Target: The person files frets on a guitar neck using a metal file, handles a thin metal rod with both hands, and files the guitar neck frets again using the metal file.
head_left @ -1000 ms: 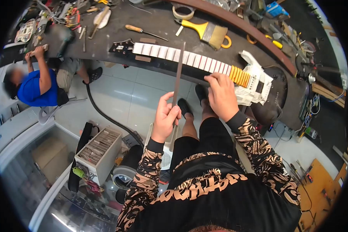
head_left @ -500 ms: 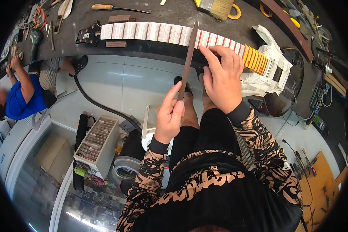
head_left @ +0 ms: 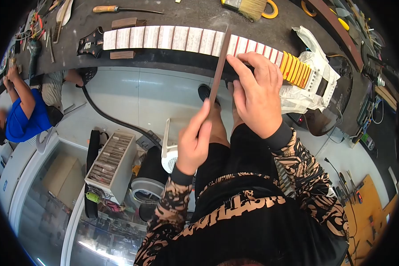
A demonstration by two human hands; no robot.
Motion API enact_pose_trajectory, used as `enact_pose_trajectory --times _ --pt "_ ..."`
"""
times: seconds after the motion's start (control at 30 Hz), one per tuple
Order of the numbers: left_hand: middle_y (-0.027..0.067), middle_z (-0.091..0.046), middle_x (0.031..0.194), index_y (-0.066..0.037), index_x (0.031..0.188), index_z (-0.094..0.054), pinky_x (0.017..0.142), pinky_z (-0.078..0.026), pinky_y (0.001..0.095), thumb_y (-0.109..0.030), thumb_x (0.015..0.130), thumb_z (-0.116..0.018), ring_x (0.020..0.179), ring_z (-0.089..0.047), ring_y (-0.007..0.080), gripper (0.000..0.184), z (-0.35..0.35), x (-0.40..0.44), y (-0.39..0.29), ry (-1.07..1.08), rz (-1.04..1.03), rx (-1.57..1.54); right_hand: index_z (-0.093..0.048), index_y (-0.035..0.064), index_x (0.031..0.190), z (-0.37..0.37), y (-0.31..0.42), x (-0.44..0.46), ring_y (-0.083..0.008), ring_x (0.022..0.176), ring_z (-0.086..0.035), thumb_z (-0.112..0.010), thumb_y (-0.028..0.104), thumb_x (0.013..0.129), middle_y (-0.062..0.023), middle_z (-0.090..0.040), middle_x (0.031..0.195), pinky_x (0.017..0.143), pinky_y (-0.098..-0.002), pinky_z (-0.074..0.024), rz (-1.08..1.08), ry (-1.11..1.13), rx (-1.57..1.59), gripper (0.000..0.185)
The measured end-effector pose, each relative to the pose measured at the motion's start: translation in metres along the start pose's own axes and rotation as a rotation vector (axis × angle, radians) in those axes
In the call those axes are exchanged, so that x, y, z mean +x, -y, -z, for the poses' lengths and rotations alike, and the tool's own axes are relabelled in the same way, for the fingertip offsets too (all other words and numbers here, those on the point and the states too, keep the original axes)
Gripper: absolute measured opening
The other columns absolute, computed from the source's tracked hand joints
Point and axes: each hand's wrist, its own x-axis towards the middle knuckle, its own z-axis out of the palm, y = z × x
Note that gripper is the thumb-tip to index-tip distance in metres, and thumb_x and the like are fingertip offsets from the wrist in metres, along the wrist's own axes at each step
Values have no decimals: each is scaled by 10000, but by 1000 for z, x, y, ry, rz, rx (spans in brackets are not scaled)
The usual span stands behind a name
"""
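My left hand [head_left: 194, 148] grips the lower end of a long, narrow file [head_left: 219, 73]. Its far end lies across the guitar neck [head_left: 173, 38], which is covered with white masking tape between the frets. My right hand [head_left: 259, 95] rests at the near edge of the neck with its fingers apart, the index fingertip beside the file. Several frets right of the file show red lines, and yellow strips [head_left: 296, 70] cover the end near the body. White paper and tape wrap part of the dark guitar body [head_left: 326, 119]. The black headstock [head_left: 90, 42] points left.
Wooden blocks [head_left: 122, 54] sit by the neck near the headstock. On the dark bench lie a wooden-handled tool [head_left: 105, 9], a wide brush [head_left: 250, 9] and a yellow tape roll [head_left: 270, 9]. A person in blue [head_left: 25, 104] sits at left. Below stands a box of sleeved items [head_left: 111, 159].
My left hand has drawn slightly down toward me with the file, which still crosses the neck at about the same fret. The whole view has shifted a little. My right hand keeps its place.
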Motion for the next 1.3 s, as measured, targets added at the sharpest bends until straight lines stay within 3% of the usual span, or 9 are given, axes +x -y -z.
enact_pose_trajectory --times 0.17,0.3,0.4,0.53,0.63,0.8,0.97,1.2,1.3 --pt "227 -706 1637 32 1667 -606 1131 -566 352 -13 1179 -599 1373 -766 275 491 -24 101 -49 -2 36 -172 -690 179 1562 1 -1 -1 -316 1455 -585 -781 -1 869 -51 -645 1479 1244 -532 -395 11 13 -24 722" --pt "241 -757 1552 22 1680 -598 1062 -593 335 -3 1165 -611 1251 -814 272 516 -17 58 -22 -75 -240 43 -689 178 1564 4 -1 1 -317 1449 -585 -778 -5 867 -51 -643 1481 1245 -529 -392 12 41 -21 726" --pt "239 -796 1478 10 1649 -648 1026 -620 356 95 1098 -639 1214 -846 317 558 5 -33 10 -47 -156 147 -689 175 1564 6 -1 3 -318 1445 -583 -773 -14 863 -53 -639 1486 1245 -528 -391 7 48 -7 730" --pt "227 -740 1586 39 1655 -622 1196 -547 399 61 1128 -621 1436 -734 282 528 6 -6 -16 27 -11 99 -692 172 1564 7 -2 2 -321 1445 -581 -763 -27 850 -57 -634 1494 1245 -528 -392 5 57 5 745" --pt "235 -773 1498 -24 1660 -636 905 -633 396 19 1134 -633 1100 -837 414 528 -20 95 -39 -67 -250 112 -691 171 1568 6 -1 2 -322 1442 -584 -752 -37 836 -56 -638 1490 1242 -527 -395 10 43 -13 764" --pt "255 -759 1502 -23 1662 -633 906 -635 403 21 1135 -635 1103 -845 400 529 -22 88 -30 -90 -289 75 -689 170 1575 7 -2 1 -323 1439 -586 -738 -55 826 -52 -646 1486 1235 -520 -403 24 64 -27 784" --pt "240 -851 1207 1 1594 -708 808 -630 414 102 1032 -697 887 -832 367 571 13 -49 13 -41 -114 244 -689 168 1578 9 -2 3 -321 1439 -585 -738 -54 824 -53 -644 1494 1238 -522 -403 13 69 -8 788" --pt "222 -837 1237 -92 1674 -647 770 -609 440 24 1102 -656 852 -783 412 583 -29 110 -52 -92 -193 225 -685 174 1589 9 -5 1 -317 1457 -581 -731 -59 830 -54 -640 1503 1249 -517 -401 17 76 -22 795" --pt "224 -833 1200 -95 1677 -646 758 -602 441 38 1093 -664 829 -777 400 599 -27 101 -42 -105 -243 208 -691 174 1583 10 -5 2 -315 1459 -581 -729 -57 835 -52 -641 1503 1250 -515 -401 23 82 -20 784"
